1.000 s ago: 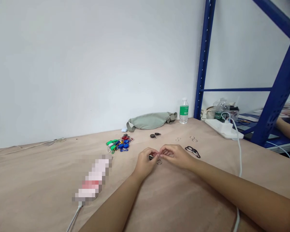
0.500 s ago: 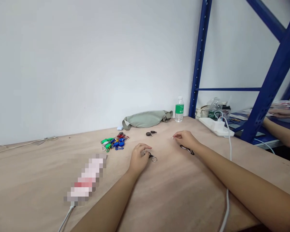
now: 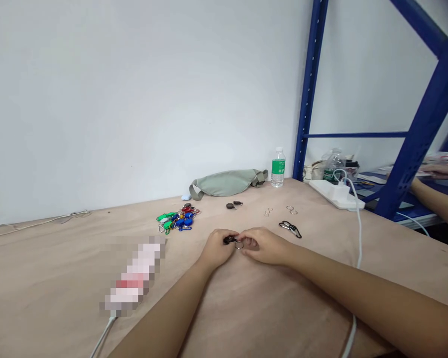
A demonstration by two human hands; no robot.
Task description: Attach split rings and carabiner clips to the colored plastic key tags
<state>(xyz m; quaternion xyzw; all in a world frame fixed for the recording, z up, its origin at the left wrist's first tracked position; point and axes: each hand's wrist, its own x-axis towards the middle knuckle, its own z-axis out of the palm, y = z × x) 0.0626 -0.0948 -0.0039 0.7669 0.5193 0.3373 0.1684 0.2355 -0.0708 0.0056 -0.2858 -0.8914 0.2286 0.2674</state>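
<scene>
My left hand (image 3: 217, 247) is closed around a small black retractable key reel (image 3: 229, 239) low over the table. A silver key ring (image 3: 239, 245) hangs from its right end. My right hand (image 3: 260, 244) has come up against that end. Its index finger touches near the reel, while the thumb stays apart from it, with the ring in the gap. Two more black reels (image 3: 230, 206) lie farther back. To the right are black and silver carabiners (image 3: 290, 229). Behind these lie small loose rings (image 3: 291, 210) and another little group of rings (image 3: 268, 212).
A pile of coloured key reels (image 3: 179, 219) lies left of my hands. Farther back are a grey-green waist bag (image 3: 227, 184) and a water bottle (image 3: 278, 169). A power strip (image 3: 336, 195) with a white cable stands right, beside a blue rack post (image 3: 418, 119). A blurred-out object (image 3: 134, 276) lies front left.
My right hand has moved left and nearer, from the small rings to the reel in my left hand. The rings it covered now show on the table. My left hand's fingers have closed in.
</scene>
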